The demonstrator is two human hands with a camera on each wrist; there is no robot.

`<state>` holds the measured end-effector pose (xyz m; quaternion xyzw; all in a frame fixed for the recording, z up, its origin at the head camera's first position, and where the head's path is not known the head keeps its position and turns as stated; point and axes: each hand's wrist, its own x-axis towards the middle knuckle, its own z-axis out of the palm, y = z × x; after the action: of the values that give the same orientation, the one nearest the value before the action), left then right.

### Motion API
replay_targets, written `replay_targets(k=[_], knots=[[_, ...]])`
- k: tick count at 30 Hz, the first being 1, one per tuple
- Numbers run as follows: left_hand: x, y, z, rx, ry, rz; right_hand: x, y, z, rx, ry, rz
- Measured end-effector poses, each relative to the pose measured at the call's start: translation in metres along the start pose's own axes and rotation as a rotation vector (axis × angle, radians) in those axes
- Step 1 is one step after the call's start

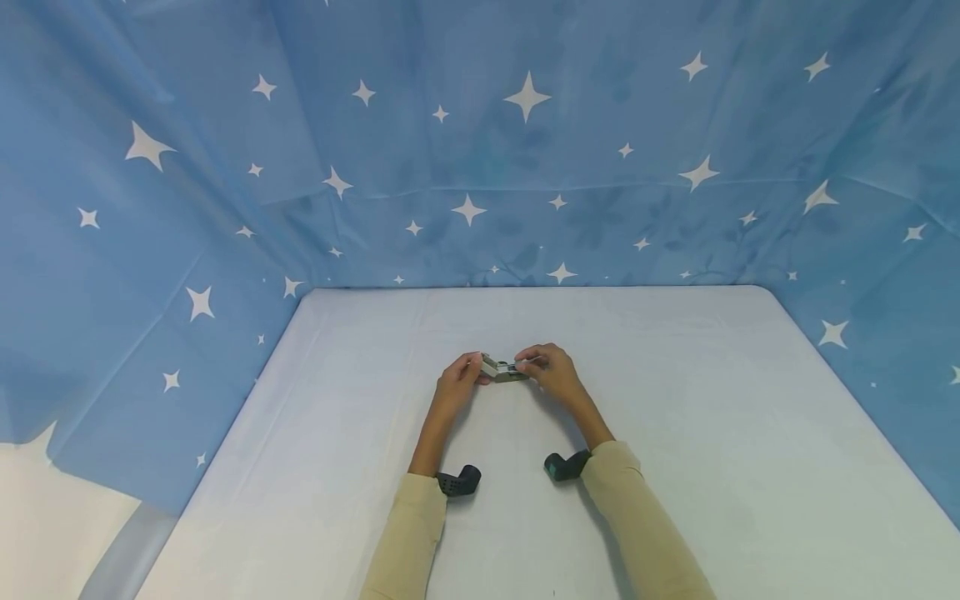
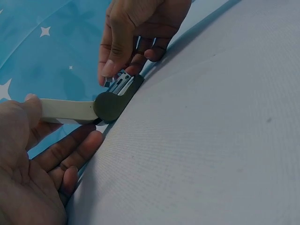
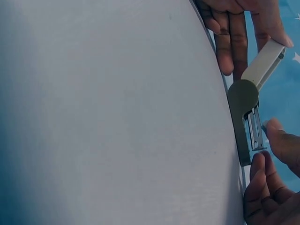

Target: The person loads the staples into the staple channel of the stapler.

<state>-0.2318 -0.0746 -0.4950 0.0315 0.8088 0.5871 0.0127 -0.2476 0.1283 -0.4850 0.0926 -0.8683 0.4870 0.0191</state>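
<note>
A stapler (image 1: 512, 377) with a dark green base and a cream top arm (image 2: 68, 110) stands hinged wide open over the white table. My left hand (image 1: 457, 383) grips the cream arm between thumb and fingers. Inside the base, the metal staple channel (image 3: 254, 129) lies exposed. My right hand (image 1: 553, 372) is at the base's free end, its thumb and fingers pinching a small silvery strip of staples (image 2: 107, 83) right by the channel. Most of that strip is hidden by the fingertips.
The white table (image 1: 720, 433) spreads around both hands. Blue curtains (image 1: 600, 167) with white stars hang behind and at the sides. A dark wrist camera (image 1: 460, 482) is strapped to the left wrist, another dark camera (image 1: 566, 465) to the right.
</note>
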Motion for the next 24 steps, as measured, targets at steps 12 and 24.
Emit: replay_targets(k=[12, 24], knots=[[0.0004, -0.0005, 0.0004, 0.004, 0.005, -0.003, 0.0015, -0.0022, 0.0043, -0.023, 0.012, 0.011], [-0.0002, 0.0002, 0.0005, 0.004, 0.005, -0.009, 0.0030, -0.0004, 0.0067, -0.020, 0.013, 0.037]])
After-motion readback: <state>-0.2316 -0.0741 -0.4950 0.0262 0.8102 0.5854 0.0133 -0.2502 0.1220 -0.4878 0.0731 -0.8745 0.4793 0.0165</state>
